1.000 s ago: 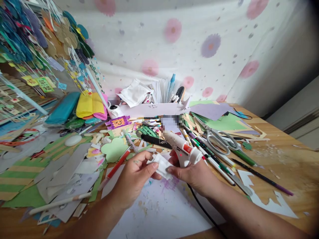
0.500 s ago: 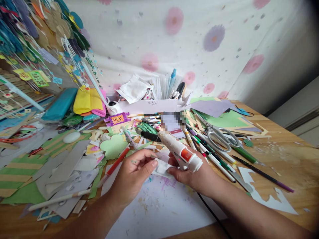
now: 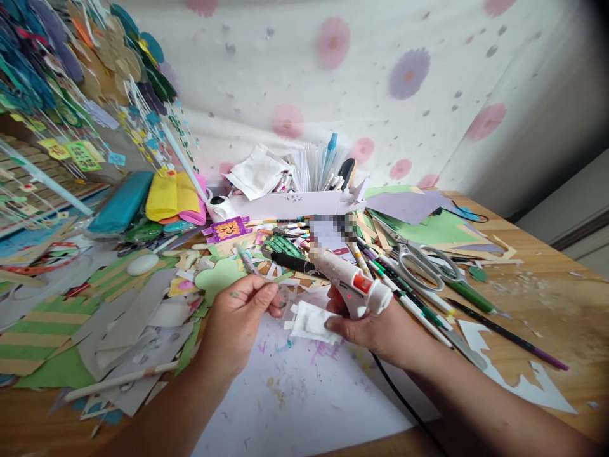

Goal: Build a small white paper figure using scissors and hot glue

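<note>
My right hand (image 3: 375, 330) is wrapped round a white glue gun (image 3: 340, 273) with an orange patch and a black cord; its nozzle points up and left. Between that hand's thumb and fingers is also a small puffy white paper piece (image 3: 311, 322) with little tabs at its left end. My left hand (image 3: 240, 317) is closed in a pinch just left of the white piece, apart from it. Something thin and see-through seems to be at its fingertips, too faint to name. Below both hands lies a stained white sheet (image 3: 285, 400).
Scissors (image 3: 419, 260) and several pens (image 3: 404, 295) lie to the right. Paper scraps (image 3: 133, 317) cover the left side. A white box (image 3: 285, 204) of pens stands at the back; hanging paper ornaments (image 3: 85, 155) fill the upper left.
My left hand has moved left, off the white paper piece, which now shows more fully. The glue gun and right hand have shifted slightly right.
</note>
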A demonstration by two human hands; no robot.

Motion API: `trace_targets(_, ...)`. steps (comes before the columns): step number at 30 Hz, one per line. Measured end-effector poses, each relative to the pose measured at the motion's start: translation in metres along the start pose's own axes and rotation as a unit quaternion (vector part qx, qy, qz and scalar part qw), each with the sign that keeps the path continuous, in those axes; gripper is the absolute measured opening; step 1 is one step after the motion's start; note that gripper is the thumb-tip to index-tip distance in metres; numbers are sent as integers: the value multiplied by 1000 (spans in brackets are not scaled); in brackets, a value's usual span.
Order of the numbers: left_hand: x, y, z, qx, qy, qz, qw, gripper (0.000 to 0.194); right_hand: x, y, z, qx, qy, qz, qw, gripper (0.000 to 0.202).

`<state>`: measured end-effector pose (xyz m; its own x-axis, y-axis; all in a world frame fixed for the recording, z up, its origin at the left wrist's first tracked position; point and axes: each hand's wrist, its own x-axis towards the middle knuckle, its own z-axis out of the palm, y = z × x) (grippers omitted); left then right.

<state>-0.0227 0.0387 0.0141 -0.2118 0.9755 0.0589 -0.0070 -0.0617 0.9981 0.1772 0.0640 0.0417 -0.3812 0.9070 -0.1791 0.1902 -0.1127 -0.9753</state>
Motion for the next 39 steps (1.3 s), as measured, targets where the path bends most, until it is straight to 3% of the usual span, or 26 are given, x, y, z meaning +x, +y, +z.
trace_targets(4,-3,2,2,-21,-90,-31,995,12,0,-1,-2,0,-2,-7,1000,23)
trace_targets(6,-5,4,4,23,-122,-14,992,14,0,0,-2,-1,-3,-10,1000,24)
trace_targets(10,-7,6,3,122,-90,33,988,20,0,2,-2,7,-1,-10,1000,26)
trace_targets(13,-8,6,-1,107,-88,47,989,21,1,3,-3,-1,3,-18,1000,24)
trace_targets(17,-10,6,1,124,-181,-5,976,30,1,3,-3,-14,4,-43,999,21)
trace_targets(19,-11,6,6,141,-200,-38,969,30,1,3,-2,-24,7,-61,998,20)
trace_targets(27,-10,4,13,95,-175,-17,980,16,1,18,5,-62,7,-73,995,21)
trace_targets(31,-10,6,14,116,-170,-11,979,20,2,23,10,-77,-8,-92,993,24)
trace_targets(35,-11,8,15,167,-132,21,977,36,1,21,11,-68,-19,-90,993,25)
trace_targets(39,-8,4,11,96,-71,-13,993,33,0,19,10,-58,-21,-72,996,24)
